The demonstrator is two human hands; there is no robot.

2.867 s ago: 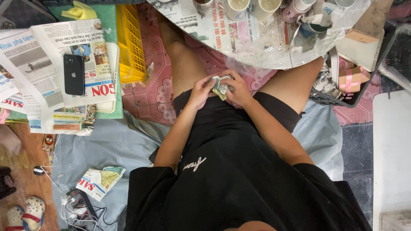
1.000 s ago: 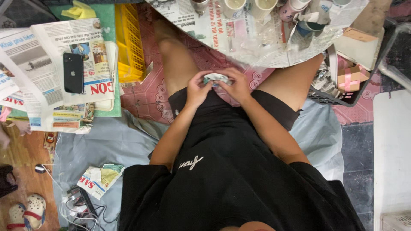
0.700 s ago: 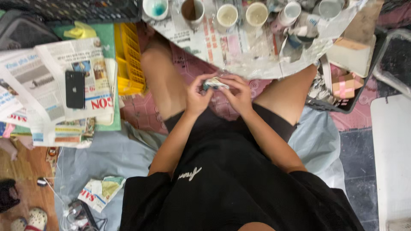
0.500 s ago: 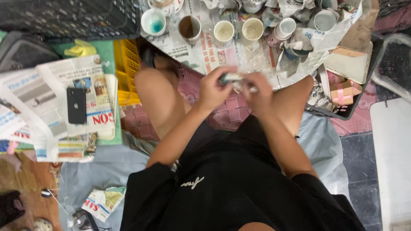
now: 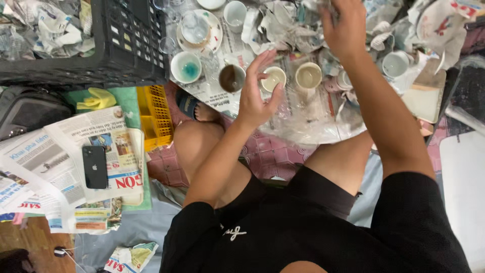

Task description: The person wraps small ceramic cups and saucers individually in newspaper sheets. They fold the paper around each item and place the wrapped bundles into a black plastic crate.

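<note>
Left hand (image 5: 258,90) held open, fingers spread, palm turned right. Right hand (image 5: 342,25) raised higher, fingers curled.

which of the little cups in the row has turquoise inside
The white cup at the left end of the row, next to the black crate. Its bottom is turquoise; the next cup is dark brown inside, and the two beyond are cream.

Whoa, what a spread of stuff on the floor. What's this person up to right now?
A person sits on the floor in black clothes, both arms stretched out over a cluster of small ceramic cups on newspaper. The left hand hovers open beside a cream cup and a brown cup. The right hand reaches further, into crumpled newspaper; what it grips is hard to tell. A black crate and a phone lie to the left.
</note>
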